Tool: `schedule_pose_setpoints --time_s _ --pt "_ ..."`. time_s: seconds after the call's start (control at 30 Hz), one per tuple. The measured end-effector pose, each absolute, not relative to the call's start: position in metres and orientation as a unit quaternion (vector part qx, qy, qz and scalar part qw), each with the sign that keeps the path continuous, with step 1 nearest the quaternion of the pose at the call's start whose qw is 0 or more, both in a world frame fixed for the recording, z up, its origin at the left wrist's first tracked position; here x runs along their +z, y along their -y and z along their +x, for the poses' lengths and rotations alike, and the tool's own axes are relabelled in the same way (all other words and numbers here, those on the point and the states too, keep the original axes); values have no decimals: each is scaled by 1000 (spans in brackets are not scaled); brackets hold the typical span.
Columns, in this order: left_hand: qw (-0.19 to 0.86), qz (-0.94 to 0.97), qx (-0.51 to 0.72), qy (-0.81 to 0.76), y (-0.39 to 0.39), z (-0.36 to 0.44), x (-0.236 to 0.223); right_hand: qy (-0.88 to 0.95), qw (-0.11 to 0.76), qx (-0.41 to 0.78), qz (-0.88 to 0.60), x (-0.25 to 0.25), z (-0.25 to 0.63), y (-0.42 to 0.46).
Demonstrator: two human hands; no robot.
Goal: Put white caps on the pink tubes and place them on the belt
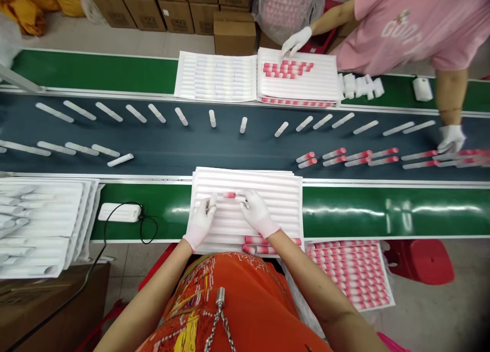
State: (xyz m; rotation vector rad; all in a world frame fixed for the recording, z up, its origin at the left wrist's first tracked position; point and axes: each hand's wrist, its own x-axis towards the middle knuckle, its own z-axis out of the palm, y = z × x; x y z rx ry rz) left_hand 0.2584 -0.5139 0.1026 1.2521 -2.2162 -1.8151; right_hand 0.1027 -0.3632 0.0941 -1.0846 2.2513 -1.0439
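A slim tube (pixel 229 194), white at one end and pink-red at the other, is held level over a white ridged foam tray (pixel 214 181). My left hand (pixel 201 220), in a white glove, pinches its pale end. At the pink end are the fingertips of my right hand (pixel 257 212), also gloved, closed round the tip. Several pink-and-white tubes (pixel 271 241) lie at the tray's lower right, partly under my right wrist.
Beyond runs a dark conveyor belt (pixel 214 153) with white tubes (pixel 108 112) and pink-ended tubes (pixel 335 160). A co-worker's gloved hand (pixel 451 138) touches tubes at right. Trays of white tubes (pixel 38 224) and a white power bank (pixel 119 212) with a cable lie left.
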Motion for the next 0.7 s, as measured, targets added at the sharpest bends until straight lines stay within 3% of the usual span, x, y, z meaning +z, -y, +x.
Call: schedule_pose_setpoints --time_s 0.17,0.3,0.4,0.7 --pt "63 449 -641 619 529 285 80 -808 219 -284 -467 87 95 380" --pt "91 476 -696 530 533 291 90 -801 173 -137 -557 93 79 418" --pt "96 484 -712 500 534 286 104 -757 188 -49 -624 91 69 453" --pt "103 393 -785 468 531 274 143 -773 198 -79 -598 98 58 463"
